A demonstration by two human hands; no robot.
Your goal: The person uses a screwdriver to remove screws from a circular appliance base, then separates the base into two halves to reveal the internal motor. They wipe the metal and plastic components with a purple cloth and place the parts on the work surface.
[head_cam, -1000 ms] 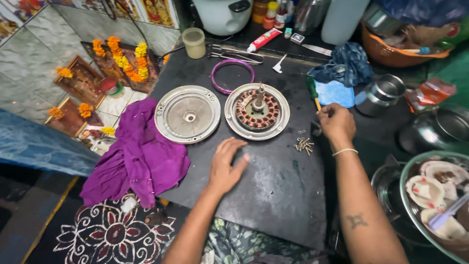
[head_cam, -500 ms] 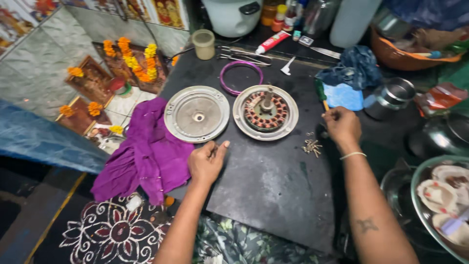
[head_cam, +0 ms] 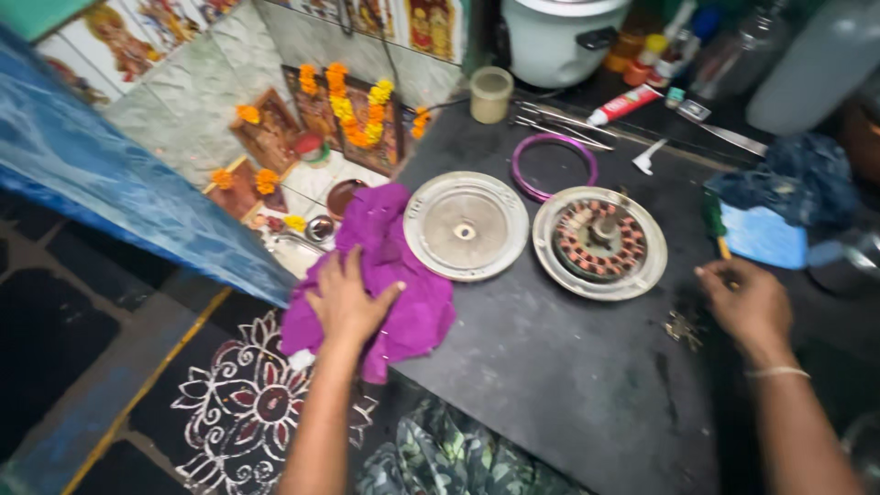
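My left hand [head_cam: 350, 302] lies flat with fingers spread on a purple cloth [head_cam: 408, 275] that hangs over the left edge of the dark tabletop [head_cam: 568, 376]. Just right of the cloth sits a round metal cover [head_cam: 466, 225], and beside it a round motor half with copper windings [head_cam: 600, 243]. My right hand [head_cam: 747, 302] rests on the table to the right of the motor, fingers curled around the end of a green-handled tool [head_cam: 714, 218]. A small heap of screws [head_cam: 683, 326] lies next to that hand.
A purple ring [head_cam: 555, 165], a beige cup [head_cam: 490, 93], a white and red tube [head_cam: 628, 104], metal tongs [head_cam: 559, 119], a white cooker [head_cam: 559, 37] and blue cloths [head_cam: 765, 234] crowd the back. Below left are flower garlands [head_cam: 353, 105] and a patterned floor [head_cam: 247, 403].
My left hand has moved left off the bare tabletop onto the purple cloth. The view has swung left. My right hand has stayed by the screws.
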